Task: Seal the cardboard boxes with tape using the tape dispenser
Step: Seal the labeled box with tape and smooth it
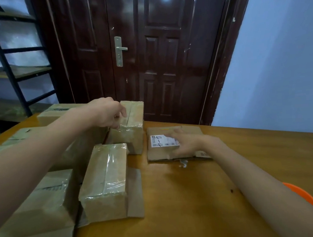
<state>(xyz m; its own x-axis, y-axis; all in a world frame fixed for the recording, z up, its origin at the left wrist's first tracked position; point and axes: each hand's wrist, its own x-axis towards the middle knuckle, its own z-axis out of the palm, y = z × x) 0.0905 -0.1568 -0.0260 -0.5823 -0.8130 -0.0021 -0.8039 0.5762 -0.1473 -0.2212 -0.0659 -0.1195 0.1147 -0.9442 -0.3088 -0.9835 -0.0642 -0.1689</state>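
Far left of both hands: a black shelf rack (13,58), and in front of it several taped boxes (47,196) crowded together on the surface (183,198), glossy strips already across their tops. Under the left forearm, one wrapped box (105,180) lying on a loose piece of cardboard (136,192).

Left hand (106,113) reaching forward, fingers curled down onto the near top edge of an upright taped box (132,126), seemingly gripping or pinching it there; exact hold hard to make out.

Just right of that box, a flat box (173,144) with a white label (162,140) marked by hand, no tape visible on it. Right hand (187,142) laid flat on top, fingers straight and spread, holding nothing, only pressing or steadying.

Beside the right forearm, an orange object (304,195), cut off at the edge, identity unclear. No tape dispenser to be seen anywhere.

Judging by this: most boxes sealed, the flat labelled one probably next, dispenser still to be fetched.
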